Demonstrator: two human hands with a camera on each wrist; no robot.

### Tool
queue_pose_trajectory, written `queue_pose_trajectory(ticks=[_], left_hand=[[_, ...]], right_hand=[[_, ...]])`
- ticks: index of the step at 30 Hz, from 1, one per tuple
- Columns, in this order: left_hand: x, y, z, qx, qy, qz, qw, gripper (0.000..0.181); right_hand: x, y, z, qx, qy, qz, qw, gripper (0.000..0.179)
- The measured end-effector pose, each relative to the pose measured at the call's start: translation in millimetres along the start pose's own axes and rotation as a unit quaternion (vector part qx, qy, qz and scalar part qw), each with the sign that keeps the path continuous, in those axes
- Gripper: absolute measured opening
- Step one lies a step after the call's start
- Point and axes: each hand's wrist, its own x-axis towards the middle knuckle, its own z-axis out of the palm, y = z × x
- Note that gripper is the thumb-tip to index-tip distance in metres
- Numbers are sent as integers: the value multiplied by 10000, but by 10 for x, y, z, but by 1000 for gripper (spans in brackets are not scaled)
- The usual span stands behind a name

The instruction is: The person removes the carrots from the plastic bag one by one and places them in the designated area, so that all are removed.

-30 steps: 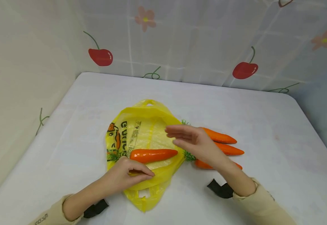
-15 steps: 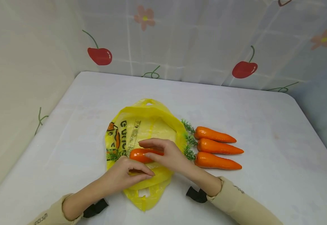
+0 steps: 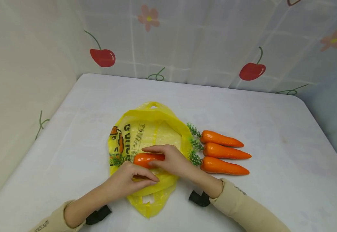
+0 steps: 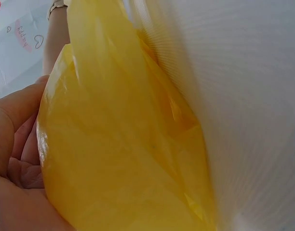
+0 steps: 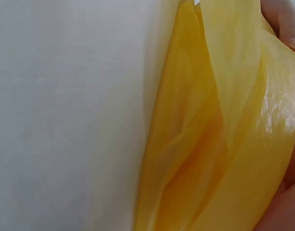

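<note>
A yellow plastic bag [image 3: 145, 130] lies on the table with its mouth spread open, black print and a carrot picture on its inside. One glossy orange carrot [image 3: 142, 158] with green leaves is in the mouth of the bag, its tip hidden. My right hand [image 3: 171, 161] holds this carrot, index finger on the far side and thumb on the near side. With thumb and fingertips, my left hand [image 3: 132, 177] pinches the bag's near rim. In the left wrist view the yellow film [image 4: 113, 134] covers part of that hand.
Three more carrots [image 3: 225, 166] lie side by side right of the bag, leaves toward it. Below the bag's mouth a handle loop [image 3: 149, 209] spreads on the white tabletop [image 3: 273, 129]. A curtain [image 3: 186, 38] with cherries hangs behind the table.
My right hand has come left from above the three carrots and settled around the carrot in the bag. The left hand and the bag have stayed in place.
</note>
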Motion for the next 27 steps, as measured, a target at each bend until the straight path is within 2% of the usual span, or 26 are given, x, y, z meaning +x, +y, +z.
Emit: queue_pose_trajectory(ticks=[8, 16, 22, 27], left_hand=[[2, 0, -2, -63, -29, 0, 10000, 8], [4, -8, -1, -109, -71, -129, 9998, 8], [4, -22, 2, -66, -46, -37, 10000, 8], [10, -31, 5, 100, -16, 194, 9998, 8]], right_hand=[[0, 39, -7, -161, -104, 43, 9998, 34], [18, 55, -1, -212, -250, 1, 9995, 37], [24, 61, 15, -316, -279, -46, 9991, 40], [36, 66, 41, -348, -233, -48, 9991, 40]])
